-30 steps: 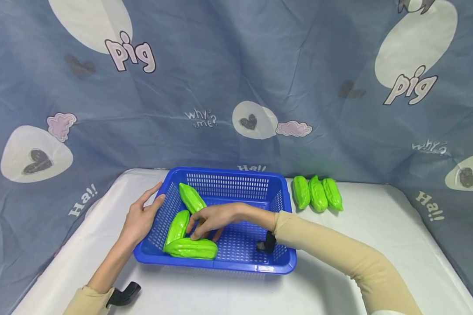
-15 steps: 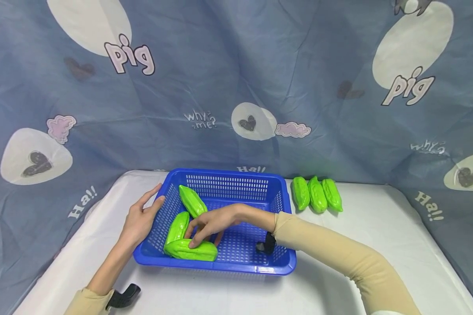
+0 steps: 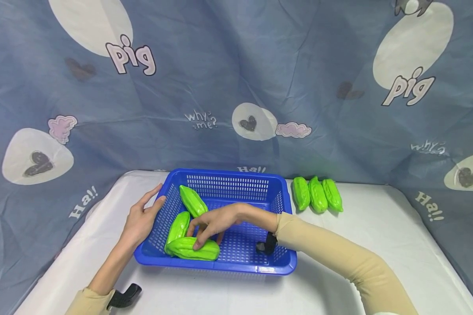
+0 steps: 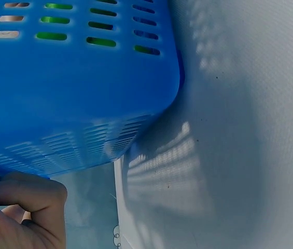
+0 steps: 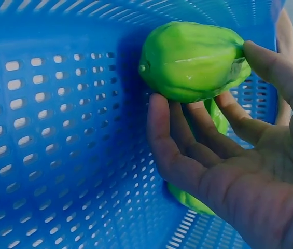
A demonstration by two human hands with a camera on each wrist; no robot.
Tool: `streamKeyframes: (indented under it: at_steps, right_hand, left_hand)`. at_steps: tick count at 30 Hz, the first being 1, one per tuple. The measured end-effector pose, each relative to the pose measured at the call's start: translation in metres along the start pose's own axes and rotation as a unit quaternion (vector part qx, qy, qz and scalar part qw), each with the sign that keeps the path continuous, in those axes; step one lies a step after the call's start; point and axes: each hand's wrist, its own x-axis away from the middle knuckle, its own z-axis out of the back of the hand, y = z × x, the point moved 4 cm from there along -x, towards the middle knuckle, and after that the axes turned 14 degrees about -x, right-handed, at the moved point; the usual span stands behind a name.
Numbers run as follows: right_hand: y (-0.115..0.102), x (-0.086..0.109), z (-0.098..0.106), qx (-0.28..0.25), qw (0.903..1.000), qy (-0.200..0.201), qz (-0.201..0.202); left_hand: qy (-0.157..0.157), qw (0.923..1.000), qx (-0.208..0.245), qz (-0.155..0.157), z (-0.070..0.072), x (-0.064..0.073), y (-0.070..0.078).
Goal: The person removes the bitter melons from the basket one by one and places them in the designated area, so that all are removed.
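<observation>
A blue plastic basket (image 3: pixel 242 267) with slotted walls holds several bright green, ridged bitter melons. My right hand (image 3: pixel 217 218) reaches inside and grips the front bitter melon (image 3: pixel 187 249), thumb on one side and fingers beneath, as the right wrist view shows with the hand (image 5: pixel 229 150) around the melon (image 5: pixel 193 62). Beside it lie a slanted bitter melon (image 3: pixel 178 225) along the left wall and another melon (image 3: pixel 192 200) farther back. My left hand (image 3: pixel 139 218) holds the basket's left rim; the left wrist view shows its bent fingers (image 4: pixel 32 194) at the rim.
Three more bitter melons (image 3: pixel 317 194) lie side by side on the white table (image 3: pixel 362 218), right of the basket. A blue printed cloth (image 3: pixel 205 87) hangs behind and at the sides. My right forearm (image 3: pixel 331 249) crosses over the basket's right wall.
My right thumb has come down onto the front bitter melon, and that melon has shifted slightly to the right. The left hand and the basket stay almost still.
</observation>
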Motion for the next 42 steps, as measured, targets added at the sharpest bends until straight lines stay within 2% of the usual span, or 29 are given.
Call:
streamKeyframes:
  at_steps: [12,19,33,42]
  right_hand:
    - [-0.005,0.009,0.002,0.029,0.9994,0.014,0.014]
    - [-0.008,0.022,0.003,0.030,0.9990,0.024,0.023]
    - [-0.014,0.069,0.014,0.022,0.9971,0.050,0.053]
    - [-0.006,0.103,0.026,0.008,0.9929,0.082,0.086]
  left_hand:
    - [-0.004,0.9999,0.015,-0.001,-0.001,-0.003,0.001]
    - [-0.007,0.9998,0.018,-0.002,-0.001,-0.004,0.000]
    - [-0.013,0.9999,0.002,0.001,-0.001,-0.001,0.000]
    - [-0.009,0.9999,-0.003,0.005,-0.001,0.001,0.000]
